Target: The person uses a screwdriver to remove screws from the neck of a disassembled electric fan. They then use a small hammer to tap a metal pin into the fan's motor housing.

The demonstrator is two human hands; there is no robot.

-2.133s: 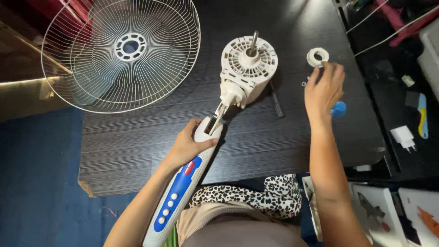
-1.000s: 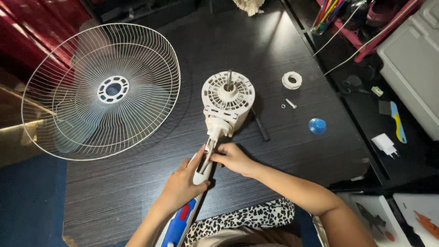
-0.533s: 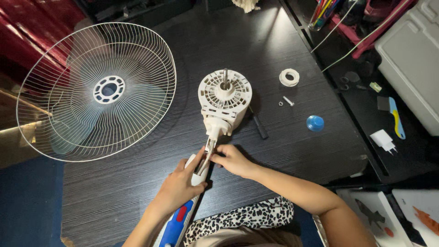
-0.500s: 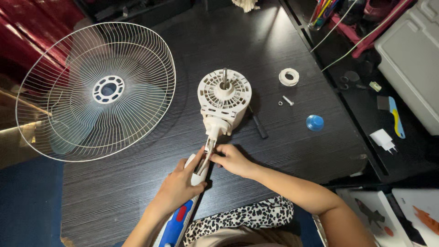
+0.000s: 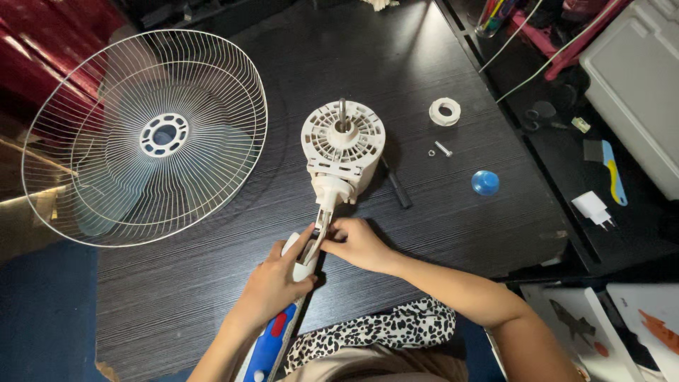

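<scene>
A white fan motor housing [image 5: 344,140] with a metal shaft lies face up on the dark wooden table [image 5: 212,283]. Its neck runs down to a white stand body with blue and red buttons [image 5: 272,339]. My left hand [image 5: 277,279] grips the top of that stand body. My right hand [image 5: 357,242] pinches the joint where the neck meets the stand. A white wire fan guard [image 5: 145,138] lies to the left, with a pale blade showing beneath it.
A white plastic ring nut [image 5: 445,111], a small screw and nut [image 5: 440,149], a blue cap [image 5: 485,183] and a dark screwdriver [image 5: 396,185] lie right of the motor. A white plug adapter [image 5: 593,209] and a grey box [image 5: 636,85] sit beyond the table's right edge.
My right hand left the ring nut at the far right and came to the neck joint beside my left hand. The view has shifted slightly since.
</scene>
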